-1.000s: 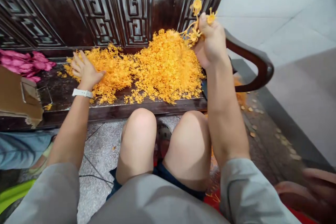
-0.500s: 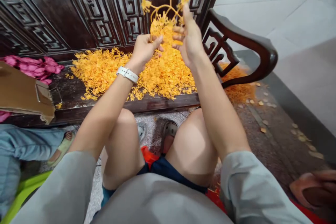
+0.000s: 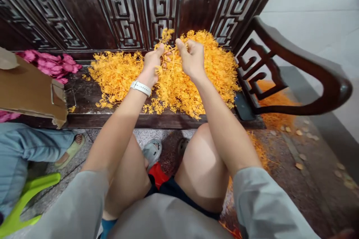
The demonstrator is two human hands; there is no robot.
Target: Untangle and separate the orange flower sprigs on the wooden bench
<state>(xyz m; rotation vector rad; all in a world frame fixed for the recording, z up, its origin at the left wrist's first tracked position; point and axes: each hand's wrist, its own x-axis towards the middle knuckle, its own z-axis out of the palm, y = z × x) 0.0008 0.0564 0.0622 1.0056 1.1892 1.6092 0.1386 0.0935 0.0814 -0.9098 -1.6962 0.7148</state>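
Above the dark wooden bench, my left hand is closed around a branching yellow flower sprig, with a flower head rising past the fingertips. My right hand faces it from the right, thumb and fingers pinched on the same sprig's thin stems. The exact grip points are partly hidden by the fingers. Under and behind both hands lies a large pile of yellow flower sprigs. A smaller pile of such sprigs spreads to the left.
Pink flowers and a cardboard box are at the left of the bench. A phone lies beside the curved armrest. Orange bits litter the floor on the right. Another person's leg and a green plastic stool are lower left.
The raised sprig has come down toward the bench. My right hand, spread open before, has lowered and pinched onto it. The view has shifted, bringing the phone into sight.
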